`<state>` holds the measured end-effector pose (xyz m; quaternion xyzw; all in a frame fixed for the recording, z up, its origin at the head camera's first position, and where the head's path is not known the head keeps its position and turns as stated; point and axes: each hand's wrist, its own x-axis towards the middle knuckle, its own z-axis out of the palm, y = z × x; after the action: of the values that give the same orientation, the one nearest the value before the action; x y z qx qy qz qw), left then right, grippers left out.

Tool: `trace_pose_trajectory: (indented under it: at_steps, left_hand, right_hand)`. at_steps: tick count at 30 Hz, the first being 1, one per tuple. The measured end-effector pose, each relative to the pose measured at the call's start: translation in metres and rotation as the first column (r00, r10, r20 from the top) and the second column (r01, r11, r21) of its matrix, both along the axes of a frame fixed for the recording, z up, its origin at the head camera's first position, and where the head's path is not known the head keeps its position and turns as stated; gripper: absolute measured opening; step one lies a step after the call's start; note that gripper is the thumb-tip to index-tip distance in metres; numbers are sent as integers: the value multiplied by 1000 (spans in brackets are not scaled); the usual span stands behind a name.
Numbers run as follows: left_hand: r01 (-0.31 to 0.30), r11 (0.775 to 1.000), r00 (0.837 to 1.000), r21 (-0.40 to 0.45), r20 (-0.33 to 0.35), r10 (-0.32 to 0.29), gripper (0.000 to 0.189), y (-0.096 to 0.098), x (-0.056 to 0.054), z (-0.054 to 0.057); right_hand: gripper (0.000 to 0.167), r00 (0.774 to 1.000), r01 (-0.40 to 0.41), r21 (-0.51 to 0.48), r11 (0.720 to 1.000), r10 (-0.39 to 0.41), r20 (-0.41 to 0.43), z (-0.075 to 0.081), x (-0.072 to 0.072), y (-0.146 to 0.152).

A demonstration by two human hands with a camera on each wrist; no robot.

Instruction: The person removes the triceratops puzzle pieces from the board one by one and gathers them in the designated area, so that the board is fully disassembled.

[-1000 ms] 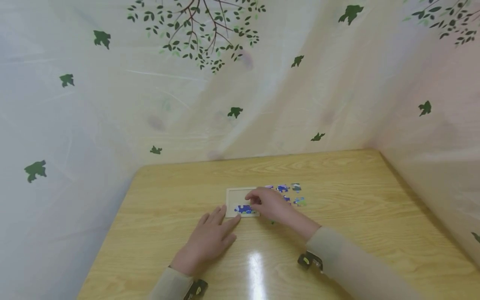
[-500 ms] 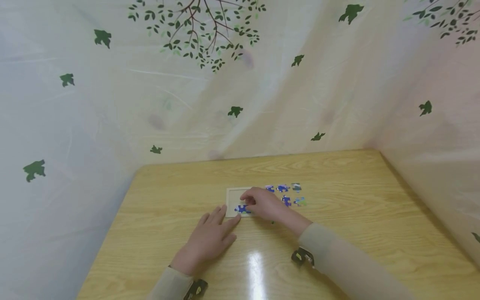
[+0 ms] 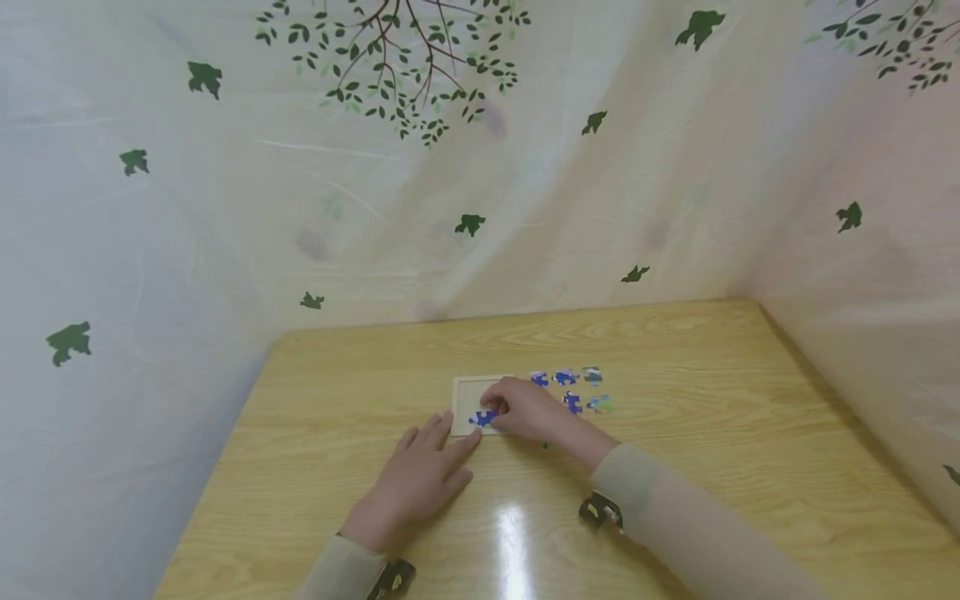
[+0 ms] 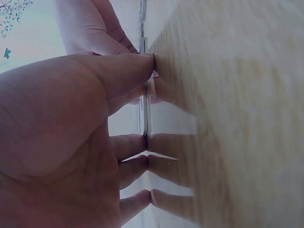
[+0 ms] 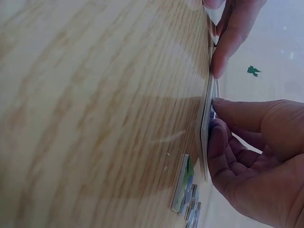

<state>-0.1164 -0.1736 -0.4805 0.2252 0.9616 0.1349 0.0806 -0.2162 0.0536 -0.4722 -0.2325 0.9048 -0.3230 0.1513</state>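
A small pale wooden puzzle frame [image 3: 454, 396] lies flat on the table, with blue jigsaw pieces [image 3: 481, 418] along its near side. My left hand [image 3: 416, 479] rests beside it, fingers spread and fairly straight, fingertips at the frame's left and near edges. In the left wrist view, the left fingertips [image 4: 133, 145] meet the table and the frame's edge. My right hand [image 3: 528, 410] reaches over the frame's right part and hides it. In the right wrist view, its thumb and curled fingers pinch a blue puzzle piece [image 5: 212, 115] low in the frame.
Several loose jigsaw pieces [image 3: 566, 377] lie in rows right of the frame, beyond the right hand. One greenish piece [image 5: 184, 185] sits near the frame's near right corner, mostly covered by the right arm in the head view. A printed curtain [image 3: 375, 225] encloses the wooden table [image 3: 337, 375].
My right hand has shifted a little left over the frame, uncovering more loose pieces on the right and covering more of the blue ones inside. The left hand has stayed in place.
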Motion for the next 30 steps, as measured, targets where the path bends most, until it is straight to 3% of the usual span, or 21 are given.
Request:
trace_pose_trajectory:
  at_steps: [30]
  left_hand:
    - [13, 1000, 999, -4, -45, -13, 55, -1, -1, -2]
  right_hand:
    - [24, 1000, 13, 34, 999, -14, 12, 3, -1, -2]
